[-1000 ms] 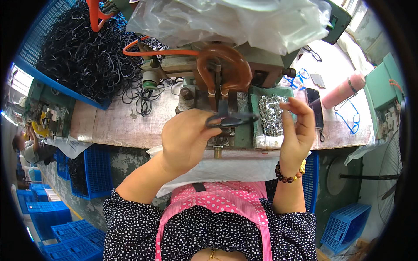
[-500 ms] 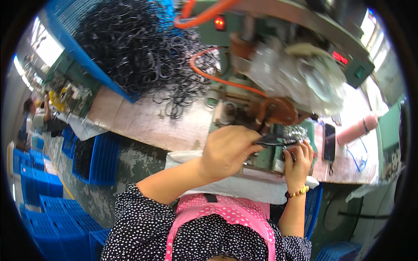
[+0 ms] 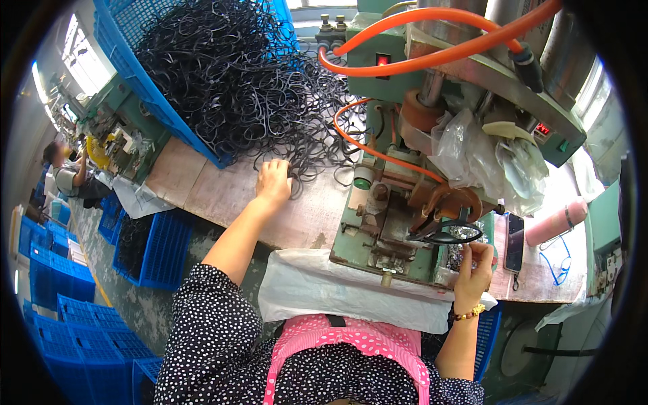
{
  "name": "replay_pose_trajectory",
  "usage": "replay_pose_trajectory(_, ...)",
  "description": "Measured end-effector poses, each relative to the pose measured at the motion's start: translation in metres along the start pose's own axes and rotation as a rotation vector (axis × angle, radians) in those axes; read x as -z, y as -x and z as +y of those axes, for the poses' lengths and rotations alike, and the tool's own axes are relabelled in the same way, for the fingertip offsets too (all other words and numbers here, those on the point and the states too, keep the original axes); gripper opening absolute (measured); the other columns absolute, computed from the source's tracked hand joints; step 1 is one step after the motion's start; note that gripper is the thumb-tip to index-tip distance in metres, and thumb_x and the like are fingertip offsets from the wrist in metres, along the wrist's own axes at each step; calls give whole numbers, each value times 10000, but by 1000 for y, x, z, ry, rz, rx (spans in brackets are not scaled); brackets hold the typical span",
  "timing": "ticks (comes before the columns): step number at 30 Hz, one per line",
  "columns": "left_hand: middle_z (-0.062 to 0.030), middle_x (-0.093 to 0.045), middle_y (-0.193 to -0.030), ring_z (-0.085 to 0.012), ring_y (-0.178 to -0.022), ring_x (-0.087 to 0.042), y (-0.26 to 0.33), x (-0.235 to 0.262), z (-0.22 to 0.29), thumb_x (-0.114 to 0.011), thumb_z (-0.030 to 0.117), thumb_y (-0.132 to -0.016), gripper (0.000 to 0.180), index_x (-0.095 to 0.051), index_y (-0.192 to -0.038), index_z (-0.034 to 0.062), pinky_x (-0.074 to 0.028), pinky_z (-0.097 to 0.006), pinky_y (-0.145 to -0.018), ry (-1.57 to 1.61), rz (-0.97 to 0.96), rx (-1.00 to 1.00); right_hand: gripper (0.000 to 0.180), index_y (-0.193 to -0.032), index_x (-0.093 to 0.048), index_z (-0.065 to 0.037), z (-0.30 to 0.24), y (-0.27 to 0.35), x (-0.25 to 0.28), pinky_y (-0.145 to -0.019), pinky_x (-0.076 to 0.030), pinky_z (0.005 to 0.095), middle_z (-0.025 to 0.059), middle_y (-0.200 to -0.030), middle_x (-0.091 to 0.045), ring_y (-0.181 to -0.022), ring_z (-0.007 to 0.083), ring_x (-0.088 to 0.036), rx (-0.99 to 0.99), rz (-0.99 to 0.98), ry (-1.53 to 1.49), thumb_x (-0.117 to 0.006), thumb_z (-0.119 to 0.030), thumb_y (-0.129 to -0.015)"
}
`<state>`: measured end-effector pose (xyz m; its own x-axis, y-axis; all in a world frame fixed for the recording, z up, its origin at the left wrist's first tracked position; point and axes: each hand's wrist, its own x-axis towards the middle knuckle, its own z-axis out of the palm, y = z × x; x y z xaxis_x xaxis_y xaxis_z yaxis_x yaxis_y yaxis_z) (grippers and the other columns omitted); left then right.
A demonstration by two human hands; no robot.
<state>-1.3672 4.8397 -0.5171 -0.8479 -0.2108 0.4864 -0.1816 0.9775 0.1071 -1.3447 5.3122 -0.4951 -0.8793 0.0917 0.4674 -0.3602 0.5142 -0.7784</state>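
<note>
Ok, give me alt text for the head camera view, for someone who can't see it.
Seen from above, a person at a wooden bench reaches the left hand into a spill of black rubber loops from a blue crate, while the right hand holds a black loop at a green press machine with orange hoses.

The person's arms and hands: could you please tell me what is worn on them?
Both forearms are bare below short dark sleeves with white polka dots. The right wrist carries a beaded bracelet in gold and dark red. The left hand and right hand wear no gloves.
</note>
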Motion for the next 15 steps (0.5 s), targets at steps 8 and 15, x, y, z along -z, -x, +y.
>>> replay_pose_trajectory(8,-84,-576,-992,-306,-991,-567,19,20,9,-756,160,-842,160,-647,-925,77,-498,-428,-834,281,20,-4,94,-1052,-646,3,8,4,4,-779,-486,218,2,-930,-636,-849,68,-585,-123,-39,-340,-631,21,-961)
replay_pose_trajectory(15,-113,-663,-1011,-296,-976,-625,33,28,4,-711,126,-871,109,-700,-960,64,-507,-392,-822,561,-171,116,120,-1087,-654,26,-1,14,4,-841,-518,240,30,-992,-669,-918,99,-635,-200,-66,-456,-608,45,-978)
